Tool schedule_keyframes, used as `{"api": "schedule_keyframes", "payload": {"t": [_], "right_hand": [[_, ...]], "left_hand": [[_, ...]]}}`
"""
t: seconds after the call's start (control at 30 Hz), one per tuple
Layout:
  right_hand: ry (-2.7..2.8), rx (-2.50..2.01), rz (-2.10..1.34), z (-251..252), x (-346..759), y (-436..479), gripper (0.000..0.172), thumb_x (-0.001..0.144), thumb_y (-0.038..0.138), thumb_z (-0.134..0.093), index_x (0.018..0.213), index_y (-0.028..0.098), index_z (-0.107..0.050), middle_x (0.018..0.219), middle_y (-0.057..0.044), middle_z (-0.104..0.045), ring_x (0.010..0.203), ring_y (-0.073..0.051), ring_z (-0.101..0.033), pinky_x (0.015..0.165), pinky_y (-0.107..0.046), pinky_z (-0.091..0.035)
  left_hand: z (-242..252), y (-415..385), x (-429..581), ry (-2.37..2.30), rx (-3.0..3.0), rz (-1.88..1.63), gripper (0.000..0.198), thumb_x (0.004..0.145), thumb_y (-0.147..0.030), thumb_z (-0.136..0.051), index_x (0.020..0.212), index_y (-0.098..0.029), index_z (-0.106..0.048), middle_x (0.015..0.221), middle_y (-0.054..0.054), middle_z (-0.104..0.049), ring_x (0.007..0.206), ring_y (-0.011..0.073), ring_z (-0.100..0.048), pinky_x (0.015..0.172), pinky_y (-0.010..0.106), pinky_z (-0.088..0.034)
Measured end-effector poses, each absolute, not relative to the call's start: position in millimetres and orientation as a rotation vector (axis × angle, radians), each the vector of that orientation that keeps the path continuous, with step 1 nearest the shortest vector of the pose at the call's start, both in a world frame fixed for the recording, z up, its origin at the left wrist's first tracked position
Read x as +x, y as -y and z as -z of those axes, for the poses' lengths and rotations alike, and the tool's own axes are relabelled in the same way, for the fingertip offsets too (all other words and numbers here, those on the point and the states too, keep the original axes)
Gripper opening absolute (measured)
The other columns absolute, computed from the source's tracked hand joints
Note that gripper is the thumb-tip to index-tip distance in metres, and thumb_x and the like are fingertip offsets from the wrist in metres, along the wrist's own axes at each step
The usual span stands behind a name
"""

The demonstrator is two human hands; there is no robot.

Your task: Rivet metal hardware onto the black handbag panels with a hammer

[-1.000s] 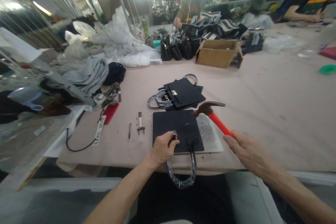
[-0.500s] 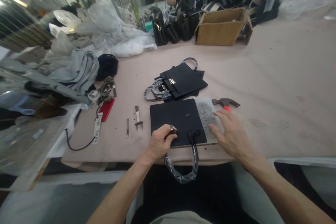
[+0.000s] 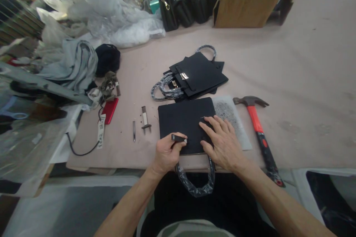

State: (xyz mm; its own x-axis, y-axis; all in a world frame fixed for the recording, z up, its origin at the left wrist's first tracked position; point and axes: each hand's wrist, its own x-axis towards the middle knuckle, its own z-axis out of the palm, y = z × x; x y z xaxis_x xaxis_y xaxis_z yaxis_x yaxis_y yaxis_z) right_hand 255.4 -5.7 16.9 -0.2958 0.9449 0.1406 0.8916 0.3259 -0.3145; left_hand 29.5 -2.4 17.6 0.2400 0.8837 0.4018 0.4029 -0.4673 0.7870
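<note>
Across the tabletop [image 3: 294,81], a pronged tool [image 3: 145,119] lies left of the black panel [image 3: 180,118], the left hand [image 3: 167,152] grasps a rod [image 3: 177,138] over it, the right hand [image 3: 223,143] rests on it, released, and a hammer [image 3: 260,137] lies to its right.

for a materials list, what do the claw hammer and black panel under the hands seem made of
Claw hammer: dull, dark head, likely steel; orange and black handle, perhaps plastic or rubber. Black panel: smooth, matte, flat; perhaps leather or imitation.
</note>
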Motion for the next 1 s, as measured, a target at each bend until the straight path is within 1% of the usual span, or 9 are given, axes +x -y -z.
{"api": "schedule_keyframes", "payload": {"t": [0.07,0.17,0.23,0.3,0.37,0.57,1.0], "right_hand": [[2.298,-1.653,-0.258,-17,254,6,0.055,0.092,0.039,-0.056,0.144,0.020,-0.054,0.154,-0.011,-0.045,0.146,-0.035,-0.031,0.120,-0.056,-0.022],[2.304,-1.651,-0.261,-17,253,5,0.055,0.092,0.039,-0.055,0.144,0.020,-0.054,0.155,-0.011,-0.044,0.146,-0.036,-0.031,0.120,-0.056,-0.022],[2.304,-1.655,-0.265,-17,253,5,0.055,0.092,0.040,-0.055,0.144,0.021,-0.054,0.155,-0.010,-0.044,0.146,-0.036,-0.031,0.120,-0.057,-0.022],[2.302,-1.664,-0.271,-18,253,5,0.055,0.092,0.040,-0.055,0.144,0.021,-0.054,0.155,-0.010,-0.044,0.146,-0.036,-0.030,0.120,-0.057,-0.022],[2.301,-1.671,-0.280,-19,253,6,0.055,0.092,0.040,-0.055,0.145,0.022,-0.053,0.156,-0.009,-0.043,0.146,-0.035,-0.030,0.120,-0.056,-0.021],[2.290,-1.683,-0.302,-20,252,5,0.055,0.092,0.039,-0.056,0.144,0.022,-0.054,0.156,-0.009,-0.044,0.147,-0.035,-0.030,0.120,-0.056,-0.021],[2.272,-1.673,-0.287,-19,252,6,0.055,0.091,0.038,-0.057,0.144,0.021,-0.055,0.155,-0.009,-0.045,0.146,-0.035,-0.031,0.120,-0.056,-0.022]], "left_hand": [[-18,3,29,-1.123,2.056,-1.172,0.013,0.091,-0.009,-0.063,0.100,-0.016,-0.070,0.095,0.006,-0.076,0.089,0.0166,-0.073,0.080,0.024,-0.060],[-18,5,27,-0.950,2.251,-1.124,0.019,0.091,-0.005,-0.060,0.106,-0.014,-0.069,0.103,0.010,-0.076,0.098,0.0189,-0.073,0.087,0.027,-0.059],[-18,6,27,-1.006,2.202,-1.143,0.019,0.091,-0.006,-0.061,0.105,-0.015,-0.069,0.103,0.009,-0.076,0.098,0.0183,-0.073,0.089,0.027,-0.059],[-18,5,28,-1.192,2.004,-1.209,0.014,0.092,-0.009,-0.063,0.102,-0.016,-0.070,0.098,0.006,-0.077,0.092,0.0164,-0.074,0.087,0.025,-0.059],[-19,2,29,-1.283,1.869,-1.207,0.012,0.092,-0.011,-0.064,0.099,-0.017,-0.072,0.094,0.003,-0.077,0.088,0.0154,-0.074,0.085,0.024,-0.058],[-23,-5,36,-1.216,1.893,-1.121,0.011,0.090,-0.011,-0.065,0.094,-0.016,-0.074,0.092,0.003,-0.077,0.083,0.0149,-0.074,0.077,0.021,-0.057],[-23,-4,40,-1.204,1.928,-1.090,0.011,0.091,-0.012,-0.065,0.098,-0.017,-0.073,0.093,0.004,-0.077,0.084,0.0159,-0.074,0.076,0.022,-0.058]]}}
